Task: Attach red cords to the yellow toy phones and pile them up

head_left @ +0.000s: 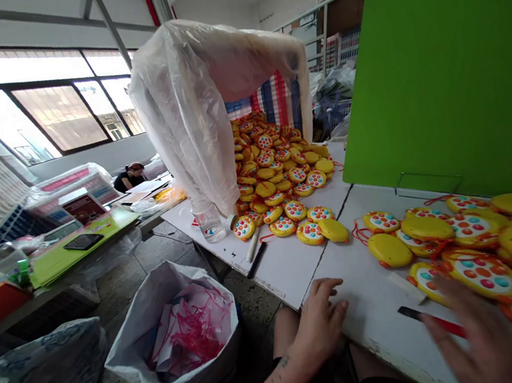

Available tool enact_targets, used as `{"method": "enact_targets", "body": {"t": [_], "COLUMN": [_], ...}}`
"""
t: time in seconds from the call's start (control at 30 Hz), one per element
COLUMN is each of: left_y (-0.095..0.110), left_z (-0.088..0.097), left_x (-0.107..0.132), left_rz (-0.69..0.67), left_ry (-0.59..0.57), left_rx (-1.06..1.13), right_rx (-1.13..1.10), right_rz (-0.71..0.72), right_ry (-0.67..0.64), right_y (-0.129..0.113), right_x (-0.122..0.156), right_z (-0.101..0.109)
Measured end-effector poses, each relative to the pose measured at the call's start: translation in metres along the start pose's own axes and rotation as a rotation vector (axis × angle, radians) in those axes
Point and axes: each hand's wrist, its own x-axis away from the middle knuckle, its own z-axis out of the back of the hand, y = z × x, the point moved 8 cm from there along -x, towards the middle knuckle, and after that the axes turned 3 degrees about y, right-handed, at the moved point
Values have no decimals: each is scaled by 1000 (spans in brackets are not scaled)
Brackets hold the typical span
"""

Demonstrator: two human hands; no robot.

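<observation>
My left hand (324, 320) is at the near edge of the white table, its fingers apart and nothing held. Blurred at the lower right, my right hand (485, 333) has its fingers spread, close to a thin black-and-red tool (410, 313) lying on the table. Just behind that tool lies a pale flat strip (406, 288). Around the right hand are several yellow round toys (482, 272) with coloured dots on a white face and orange-red cords. Some lie plain yellow back up, such as the yellow toy (390, 250) left of the pile.
A large heap of the same toys (275, 162) spills from a plastic-covered frame (183, 99). A clear jar (209, 221) and a black stick (257, 259) are on the table. A green board (442, 78) stands right; a white sack (132, 360) sits left. A person (130, 178) is farther back.
</observation>
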Motion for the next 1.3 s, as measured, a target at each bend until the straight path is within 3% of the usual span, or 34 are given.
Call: {"method": "enact_targets", "body": {"t": [0.1, 0.2, 0.37, 0.5, 0.6, 0.77, 0.87, 0.97, 1.03, 1.1, 1.17, 1.23, 1.3], "left_y": [-2, -12, -39, -60, -66, -62, -53, -39, -22, 1, 19, 32, 38], "left_z": [6, 19, 51, 65, 69, 69, 73, 72, 58, 31, -6, -38, -52], "left_x": [-29, -66, -140, -180, -189, -176, -160, -134, -108, -76, -42, -10, 11], "left_rz": [-117, -134, -15, 59, 55, -18, -52, -80, -191, -371, -505, -591, -600], "left_ry": [-15, 11, 131, 167, 182, 185, 250, 347, 363, 250, 2, -257, -358], "left_rx": [-181, -406, -875, -926, -912, -852, -792, -706, -553, -366, -274, -221, -172], "right_rx": [52, 74, 127, 113, 40, -106, -212, -359, -505, -713, -940, -1083, -1099], "right_rz": [214, 292, 414, 453, 383, 87, -108, -310, -455, -585, -696, -779, -809], "right_ry": [-97, -179, -212, -216, -216, -321, -337, -335, -298, -241, -205, -186, -158], "right_y": [-28, -29, -29, -35, -34, -12, 2, 13, 18, 21, 21, 22, 25], "right_x": [25, 44, 50, 48, 43, 35, 34, 36, 34, 29, 25, 23, 22], "right_z": [-47, -74, -78, -76, -74, -73, -73, -76, -75, -73, -73, -73, -72]}}
